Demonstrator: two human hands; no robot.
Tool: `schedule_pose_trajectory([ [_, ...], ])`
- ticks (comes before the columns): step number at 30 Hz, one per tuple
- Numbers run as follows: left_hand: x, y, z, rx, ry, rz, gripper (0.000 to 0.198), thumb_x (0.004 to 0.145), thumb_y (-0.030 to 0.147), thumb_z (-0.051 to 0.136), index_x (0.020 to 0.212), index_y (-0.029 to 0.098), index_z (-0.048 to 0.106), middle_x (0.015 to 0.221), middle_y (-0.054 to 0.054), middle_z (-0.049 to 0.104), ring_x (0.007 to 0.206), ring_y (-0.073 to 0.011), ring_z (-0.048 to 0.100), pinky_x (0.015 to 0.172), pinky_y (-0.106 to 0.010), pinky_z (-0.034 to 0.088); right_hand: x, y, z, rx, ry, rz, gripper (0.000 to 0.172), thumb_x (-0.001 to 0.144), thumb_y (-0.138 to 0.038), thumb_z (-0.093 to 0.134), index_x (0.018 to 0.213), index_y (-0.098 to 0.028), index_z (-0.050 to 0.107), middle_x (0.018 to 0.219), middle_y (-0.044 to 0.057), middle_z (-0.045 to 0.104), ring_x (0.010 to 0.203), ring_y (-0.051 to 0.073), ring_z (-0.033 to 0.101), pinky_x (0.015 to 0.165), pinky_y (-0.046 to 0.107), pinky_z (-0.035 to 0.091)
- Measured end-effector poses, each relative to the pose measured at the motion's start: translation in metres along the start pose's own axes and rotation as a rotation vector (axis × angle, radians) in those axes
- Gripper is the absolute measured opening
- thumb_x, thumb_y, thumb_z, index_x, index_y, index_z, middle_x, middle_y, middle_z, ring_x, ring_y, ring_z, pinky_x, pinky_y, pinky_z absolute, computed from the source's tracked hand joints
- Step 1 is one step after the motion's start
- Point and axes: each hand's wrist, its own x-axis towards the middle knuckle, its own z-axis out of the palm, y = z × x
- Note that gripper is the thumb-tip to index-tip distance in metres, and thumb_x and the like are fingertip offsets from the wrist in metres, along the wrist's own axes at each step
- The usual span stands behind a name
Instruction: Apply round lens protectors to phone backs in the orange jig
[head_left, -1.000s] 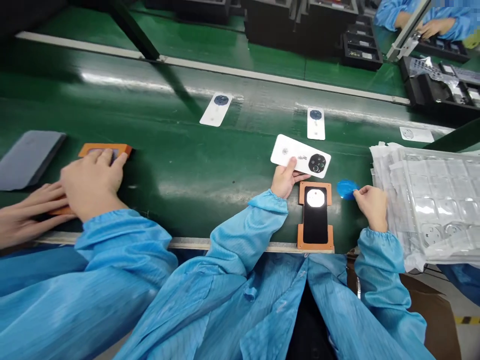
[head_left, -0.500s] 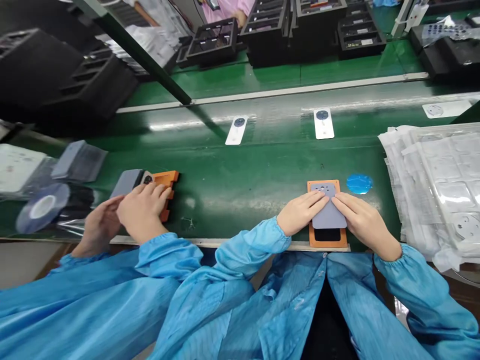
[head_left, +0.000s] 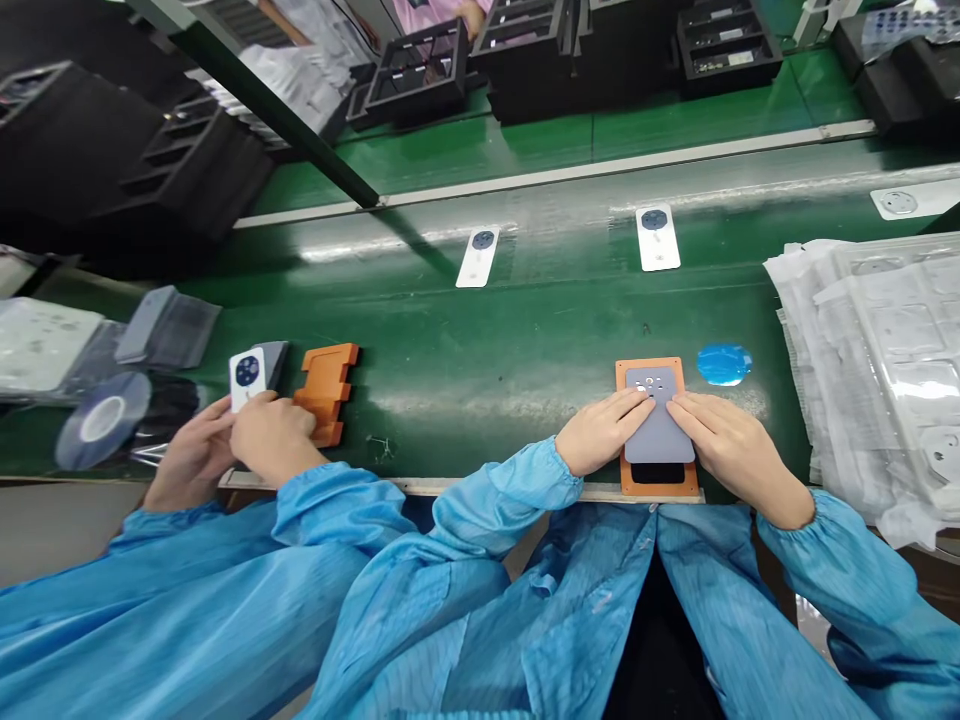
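Touches the grey plate, over the orange fixture with long axis running fore-and-aft, from either side with equally near left hand and right hand, fingers together, pinching or pressing, cannot tell which.

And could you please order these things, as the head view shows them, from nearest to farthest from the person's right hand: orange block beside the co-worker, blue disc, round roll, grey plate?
1. The grey plate: under the fingertips of the right hand.
2. The blue disc: just beyond the hand.
3. The orange block: well to the left.
4. The round roll: farthest left.
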Motion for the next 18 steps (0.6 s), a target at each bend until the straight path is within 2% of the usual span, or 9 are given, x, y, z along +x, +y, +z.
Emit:
schedule_pose_trajectory([
  [4, 0.004, -0.002, -0.002, 0.068, -0.073, -0.045, 0.038, 0.104, 0.019, 0.044, 0.14, 0.011, 0.055, 0.145, -0.024, 0.059, 0.143, -0.0308, 0.054, 0.115, -0.047, 0.052, 0.003, 0.009, 0.01, -0.013, -0.072, -0.028, 0.034, 0.098, -0.006, 0.048, 0.124, -0.009, 0.069, 0.127, 0.016, 0.073, 0.117, 0.027, 0.07, 0.101, 0.042, 0.057],
  [9, 0.009, -0.001, -0.002, 0.143, -0.1, -0.049, 0.035, 0.101, 0.02, 0.052, 0.133, 0.01, 0.06, 0.149, -0.027, 0.055, 0.147, -0.0365, 0.048, 0.117, -0.053, 0.047, 0.005, 0.009, 0.025, 0.008, -0.234, 0.024, 0.046, 0.099, -0.009, 0.043, 0.143, -0.006, 0.058, 0.146, 0.02, 0.061, 0.136, 0.033, 0.059, 0.111, 0.053, 0.049],
  [14, 0.001, 0.007, 0.005, 0.114, -0.05, -0.096, 0.039, 0.097, 0.012, 0.049, 0.135, 0.011, 0.059, 0.153, -0.027, 0.051, 0.151, -0.036, 0.043, 0.12, -0.054, 0.044, -0.002, -0.001, 0.027, 0.013, -0.252, 0.075, 0.049, 0.101, -0.011, 0.039, 0.148, -0.005, 0.053, 0.15, 0.021, 0.057, 0.141, 0.033, 0.054, 0.116, 0.053, 0.045],
  [18, -0.009, 0.018, 0.005, 0.121, -0.041, -0.107, 0.042, 0.095, 0.012, 0.048, 0.136, 0.01, 0.058, 0.153, -0.026, 0.051, 0.15, -0.0385, 0.043, 0.118, -0.056, 0.046, -0.008, -0.007, 0.022, 0.057, -0.274, 0.085, 0.051, 0.1, -0.009, 0.04, 0.149, -0.004, 0.052, 0.15, 0.022, 0.057, 0.141, 0.033, 0.053, 0.119, 0.053, 0.043],
])
